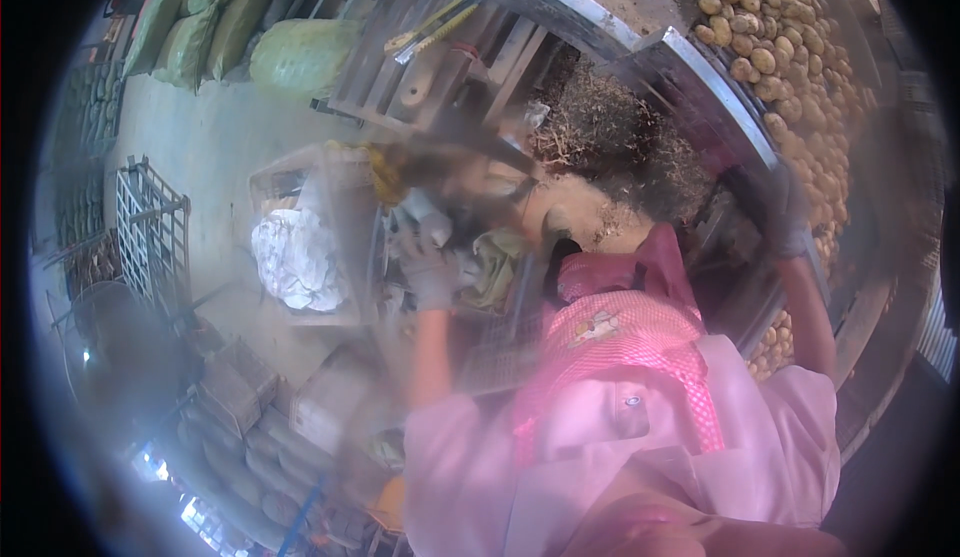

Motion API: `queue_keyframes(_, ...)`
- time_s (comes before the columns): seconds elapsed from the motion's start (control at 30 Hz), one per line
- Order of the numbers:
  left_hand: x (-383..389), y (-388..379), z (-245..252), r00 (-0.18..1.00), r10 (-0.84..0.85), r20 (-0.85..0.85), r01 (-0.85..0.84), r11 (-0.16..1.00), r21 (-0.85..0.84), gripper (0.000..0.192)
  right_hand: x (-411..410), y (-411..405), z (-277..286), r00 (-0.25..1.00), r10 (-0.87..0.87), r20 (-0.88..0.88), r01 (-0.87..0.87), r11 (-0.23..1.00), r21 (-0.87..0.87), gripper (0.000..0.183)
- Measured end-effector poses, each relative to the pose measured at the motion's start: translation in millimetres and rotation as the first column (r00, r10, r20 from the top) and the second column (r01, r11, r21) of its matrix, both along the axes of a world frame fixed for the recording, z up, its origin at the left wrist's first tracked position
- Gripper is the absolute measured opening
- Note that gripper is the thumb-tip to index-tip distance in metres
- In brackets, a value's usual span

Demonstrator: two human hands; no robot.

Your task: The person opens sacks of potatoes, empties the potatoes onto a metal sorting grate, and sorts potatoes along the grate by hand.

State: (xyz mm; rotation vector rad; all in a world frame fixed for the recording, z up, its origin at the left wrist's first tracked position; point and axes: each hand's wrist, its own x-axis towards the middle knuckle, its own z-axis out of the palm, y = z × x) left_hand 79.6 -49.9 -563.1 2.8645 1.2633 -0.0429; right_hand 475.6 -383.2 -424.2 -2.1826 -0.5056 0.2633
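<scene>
My left hand (427, 268), in a pale glove, reaches over a crate (517, 298) of mixed items with its fingers apart. Just beyond the fingertips lies a whitish roll-like object (427, 215), and an olive-green cloth (495, 268) sits to the right of the hand. Blur hides whether the hand touches either. At the right, my gloved right hand (787, 215) is at the metal-edged side (720, 99) of a potato-filled bed. Its fingers are dark and blurred, so their grip is unclear. Many potatoes (787, 54) lie beyond that edge.
A white sack (296, 260) rests on a box left of the crate. Ahead are a slatted wooden pallet (442, 69) and dry plant debris (600, 114) on the ground. Filled green sacks (300, 54) and a metal rack (154, 230) stand further left.
</scene>
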Motion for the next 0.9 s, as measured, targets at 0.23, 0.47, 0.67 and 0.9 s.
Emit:
queue_keyframes(0.23,34,-36,53,0.962,-0.034,-0.270,-0.127,0.820,-0.559,0.081,5,-17,11,0.995,0.089,0.040,-0.072,0.950,-0.304,0.038)
queue_keyframes(0.47,-13,-49,-150,0.953,0.064,-0.295,-0.234,0.774,-0.588,0.063,-8,9,27,0.995,0.080,0.057,-0.051,0.919,-0.391,0.039)
queue_keyframes(0.67,47,1,-177,0.927,-0.122,-0.353,-0.140,0.763,-0.631,0.056,-3,-13,-4,0.932,0.010,0.362,0.072,0.974,-0.213,0.029)
queue_keyframes(0.9,72,22,-189,0.869,-0.308,-0.387,-0.026,0.753,-0.657,0.063,-6,4,5,0.882,-0.014,0.471,0.165,0.946,-0.280,0.023)
